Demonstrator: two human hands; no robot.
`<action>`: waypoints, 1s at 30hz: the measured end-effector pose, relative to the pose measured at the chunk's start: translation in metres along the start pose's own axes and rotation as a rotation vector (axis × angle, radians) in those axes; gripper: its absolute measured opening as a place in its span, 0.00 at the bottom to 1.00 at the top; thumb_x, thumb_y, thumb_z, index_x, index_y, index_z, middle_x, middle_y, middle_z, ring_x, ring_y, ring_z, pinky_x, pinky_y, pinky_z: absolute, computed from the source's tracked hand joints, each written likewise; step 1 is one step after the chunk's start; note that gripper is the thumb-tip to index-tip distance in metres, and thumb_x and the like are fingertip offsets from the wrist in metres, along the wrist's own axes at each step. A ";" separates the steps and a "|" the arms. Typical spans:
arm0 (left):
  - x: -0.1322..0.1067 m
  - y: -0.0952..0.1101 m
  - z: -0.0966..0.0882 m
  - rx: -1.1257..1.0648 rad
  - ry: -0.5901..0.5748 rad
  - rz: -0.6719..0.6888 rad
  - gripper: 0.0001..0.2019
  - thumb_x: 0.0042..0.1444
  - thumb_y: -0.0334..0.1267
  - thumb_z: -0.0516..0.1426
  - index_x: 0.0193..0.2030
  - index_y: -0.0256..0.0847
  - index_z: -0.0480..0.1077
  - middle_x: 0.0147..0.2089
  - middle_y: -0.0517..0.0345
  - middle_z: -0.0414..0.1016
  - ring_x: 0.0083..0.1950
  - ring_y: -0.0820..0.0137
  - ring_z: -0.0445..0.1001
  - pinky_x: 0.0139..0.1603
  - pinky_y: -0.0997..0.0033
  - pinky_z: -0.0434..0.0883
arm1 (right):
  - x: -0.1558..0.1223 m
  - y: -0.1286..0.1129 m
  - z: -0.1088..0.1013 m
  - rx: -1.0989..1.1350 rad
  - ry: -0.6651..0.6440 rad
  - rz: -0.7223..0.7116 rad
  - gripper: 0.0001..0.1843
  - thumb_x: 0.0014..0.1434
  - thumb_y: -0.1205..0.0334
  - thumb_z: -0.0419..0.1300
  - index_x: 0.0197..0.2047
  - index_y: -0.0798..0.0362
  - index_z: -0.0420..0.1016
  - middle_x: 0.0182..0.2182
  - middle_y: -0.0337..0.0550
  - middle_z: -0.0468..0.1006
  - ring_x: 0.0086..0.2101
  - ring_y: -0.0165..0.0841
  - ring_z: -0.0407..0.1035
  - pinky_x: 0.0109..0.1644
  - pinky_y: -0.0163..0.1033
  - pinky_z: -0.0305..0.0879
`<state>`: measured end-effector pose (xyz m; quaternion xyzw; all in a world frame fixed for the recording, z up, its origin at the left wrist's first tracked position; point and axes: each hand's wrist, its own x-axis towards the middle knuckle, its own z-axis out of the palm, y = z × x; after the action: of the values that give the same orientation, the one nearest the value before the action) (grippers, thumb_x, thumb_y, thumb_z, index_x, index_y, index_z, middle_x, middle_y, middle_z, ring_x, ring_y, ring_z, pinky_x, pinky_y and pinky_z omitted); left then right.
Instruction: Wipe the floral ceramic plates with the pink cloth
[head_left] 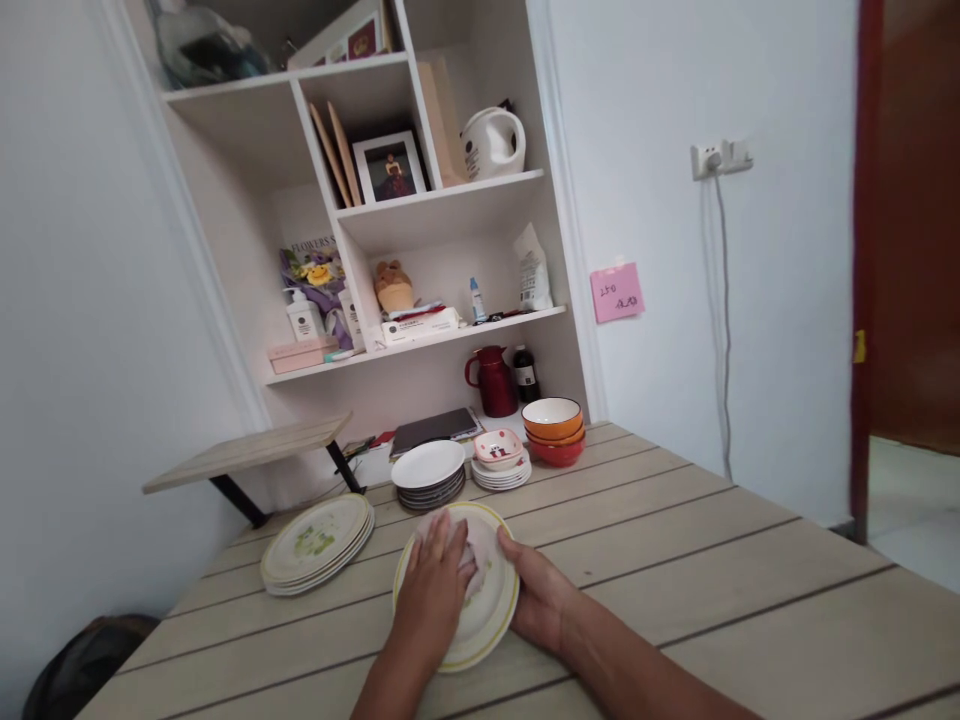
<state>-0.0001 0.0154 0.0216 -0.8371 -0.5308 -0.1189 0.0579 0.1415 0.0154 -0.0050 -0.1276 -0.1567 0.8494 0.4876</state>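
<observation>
Over the wooden table, a white plate (481, 635) with a yellow rim is held tilted toward me. My right hand (541, 598) grips its right edge, thumb on the upper face and the other fingers underneath. My left hand (436, 570) presses a pale, crumpled cloth (471, 553) against the middle of the plate. Part of the cloth and the plate's printed pattern are hidden under those fingers. To the left lies a stack of similar plates (319, 543) with green patterns. Just beyond the held plate stands a stack of dark plates with a white plate (429, 464) on top.
Small white plates (501, 477) carry a patterned square bowl (498, 449). Orange and red bowls (553, 432) are stacked beside them. Behind stand a red jug (494, 381) and a dark bottle (526, 374). A small raised shelf (251, 452) stands at the table's left edge.
</observation>
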 end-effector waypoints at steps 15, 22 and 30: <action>-0.029 0.010 0.018 -0.008 -0.080 0.038 0.33 0.52 0.22 0.45 0.67 0.38 0.56 0.71 0.50 0.49 0.71 0.57 0.46 0.67 0.48 0.56 | 0.000 -0.001 0.001 0.006 -0.052 0.074 0.33 0.65 0.46 0.42 0.58 0.65 0.66 0.42 0.62 0.80 0.42 0.44 0.76 0.54 0.53 0.63; -0.007 0.011 0.000 -0.009 0.021 0.241 0.35 0.52 0.23 0.46 0.68 0.48 0.53 0.70 0.59 0.53 0.72 0.61 0.48 0.68 0.44 0.51 | -0.004 -0.001 0.002 -0.056 0.041 0.009 0.26 0.66 0.51 0.47 0.54 0.63 0.70 0.38 0.56 0.82 0.36 0.37 0.77 0.48 0.44 0.68; 0.001 -0.018 0.019 0.021 0.194 0.108 0.27 0.60 0.29 0.45 0.67 0.39 0.56 0.71 0.47 0.53 0.71 0.62 0.50 0.68 0.47 0.54 | -0.006 -0.001 0.004 -0.008 -0.044 0.013 0.29 0.66 0.51 0.46 0.59 0.65 0.66 0.45 0.60 0.80 0.44 0.41 0.75 0.57 0.49 0.62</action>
<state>-0.0133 0.0284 0.0032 -0.8483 -0.4781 -0.1906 0.1240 0.1437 0.0105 -0.0008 -0.1119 -0.1698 0.8546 0.4778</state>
